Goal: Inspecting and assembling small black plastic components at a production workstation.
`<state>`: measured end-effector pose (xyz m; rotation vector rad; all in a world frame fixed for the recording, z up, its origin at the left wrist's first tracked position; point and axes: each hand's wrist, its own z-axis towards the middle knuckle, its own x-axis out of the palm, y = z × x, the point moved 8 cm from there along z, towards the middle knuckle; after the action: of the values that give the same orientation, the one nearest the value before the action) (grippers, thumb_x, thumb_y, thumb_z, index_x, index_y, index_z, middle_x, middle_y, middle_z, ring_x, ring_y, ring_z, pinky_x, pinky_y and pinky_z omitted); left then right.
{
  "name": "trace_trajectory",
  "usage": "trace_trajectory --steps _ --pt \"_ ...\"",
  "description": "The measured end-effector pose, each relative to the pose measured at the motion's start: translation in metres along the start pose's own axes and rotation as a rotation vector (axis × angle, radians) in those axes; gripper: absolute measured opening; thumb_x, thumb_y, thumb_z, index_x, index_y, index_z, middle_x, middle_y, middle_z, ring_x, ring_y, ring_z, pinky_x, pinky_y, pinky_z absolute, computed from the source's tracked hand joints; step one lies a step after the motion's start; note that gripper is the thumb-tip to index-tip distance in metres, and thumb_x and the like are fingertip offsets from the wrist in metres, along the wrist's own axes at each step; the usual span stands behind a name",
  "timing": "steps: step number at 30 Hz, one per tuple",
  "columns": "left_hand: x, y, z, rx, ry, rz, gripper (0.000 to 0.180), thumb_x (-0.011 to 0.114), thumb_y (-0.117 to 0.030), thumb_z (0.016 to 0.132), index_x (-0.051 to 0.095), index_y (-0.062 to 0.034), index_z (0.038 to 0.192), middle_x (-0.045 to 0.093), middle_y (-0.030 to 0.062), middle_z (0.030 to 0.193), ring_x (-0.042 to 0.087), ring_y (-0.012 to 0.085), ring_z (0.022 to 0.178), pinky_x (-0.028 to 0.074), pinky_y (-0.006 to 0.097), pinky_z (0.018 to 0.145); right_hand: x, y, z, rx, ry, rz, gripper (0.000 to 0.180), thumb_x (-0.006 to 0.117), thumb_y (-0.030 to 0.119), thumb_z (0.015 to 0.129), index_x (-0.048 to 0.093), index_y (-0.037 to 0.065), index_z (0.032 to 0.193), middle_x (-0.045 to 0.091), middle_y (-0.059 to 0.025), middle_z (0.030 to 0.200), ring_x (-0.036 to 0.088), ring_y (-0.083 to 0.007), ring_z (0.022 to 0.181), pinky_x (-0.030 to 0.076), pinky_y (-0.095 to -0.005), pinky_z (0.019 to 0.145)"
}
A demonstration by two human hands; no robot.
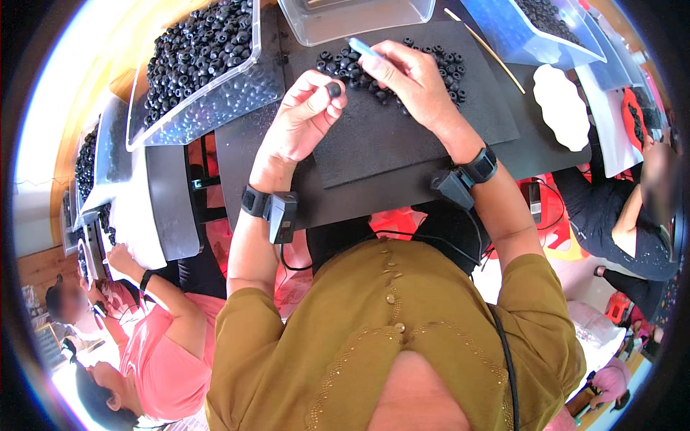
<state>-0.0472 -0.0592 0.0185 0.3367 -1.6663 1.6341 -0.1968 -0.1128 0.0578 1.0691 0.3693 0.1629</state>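
My left hand [305, 115] pinches a small round black part [333, 90] between thumb and fingers, above the near left side of a dark mat [402, 147]. My right hand [413, 80] is closed around a slim light-blue tool [363, 48]; its kind does not show, and the fingers cover part of it. The two hands are apart, with the tool pointing up and left. Beneath and beyond the right hand, a loose heap of small black parts [453, 70] with holes lies on the mat.
A clear bin [208, 108] full of black parts stands at left. Another clear bin [359, 25] is at the far edge, and a bluish one [535, 44] at far right. A thin wooden stick [496, 57] and a white oval piece [560, 106] lie at right. Co-workers sit on both sides.
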Motion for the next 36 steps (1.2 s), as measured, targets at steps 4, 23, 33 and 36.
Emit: trace_trajectory --steps 4,23,33,36 --pt "-0.008 0.004 0.002 0.023 0.002 0.047 0.013 0.066 -0.008 0.094 0.062 -0.0051 0.107 0.066 0.0046 0.099 0.062 0.0128 0.087 0.052 0.025 0.080 0.015 0.001 -0.006 0.087 0.122 0.109 0.036 0.068 0.037 0.092 0.068 0.002 0.096 0.059 -0.0028 0.068 0.052 -0.0079 0.064 0.042 -0.0268 0.059" --pt "-0.036 -0.266 -0.061 0.541 -0.726 1.645 0.018 0.077 -0.012 0.084 0.072 -0.0032 0.099 0.074 0.0034 0.093 0.066 0.0082 0.085 0.051 0.023 0.081 0.003 0.014 -0.003 -0.008 0.031 0.054 0.024 0.071 0.025 0.091 0.070 0.003 0.102 0.064 0.0008 0.073 0.051 -0.0044 0.062 0.041 -0.0231 0.058" --pt "0.077 -0.113 -0.022 0.649 -0.144 1.764 0.018 0.064 0.004 0.083 0.070 -0.0022 0.099 0.070 0.0136 0.098 0.067 0.0310 0.095 0.054 0.035 0.086 -0.014 0.000 -0.003 -0.018 -0.099 -0.031 0.024 0.069 0.024 0.093 0.070 0.002 0.104 0.064 0.0004 0.070 0.054 -0.0038 0.062 0.043 -0.0227 0.058" --pt "0.042 -0.060 0.007 0.503 -0.056 1.845 0.034 0.054 0.007 0.085 0.063 -0.0015 0.117 0.063 0.0196 0.120 0.059 0.0370 0.114 0.048 0.041 0.100 -0.013 0.008 -0.003 -0.078 -0.114 -0.120 0.024 0.070 0.023 0.092 0.069 0.002 0.104 0.068 -0.0025 0.072 0.056 -0.0063 0.062 0.046 -0.0252 0.059"
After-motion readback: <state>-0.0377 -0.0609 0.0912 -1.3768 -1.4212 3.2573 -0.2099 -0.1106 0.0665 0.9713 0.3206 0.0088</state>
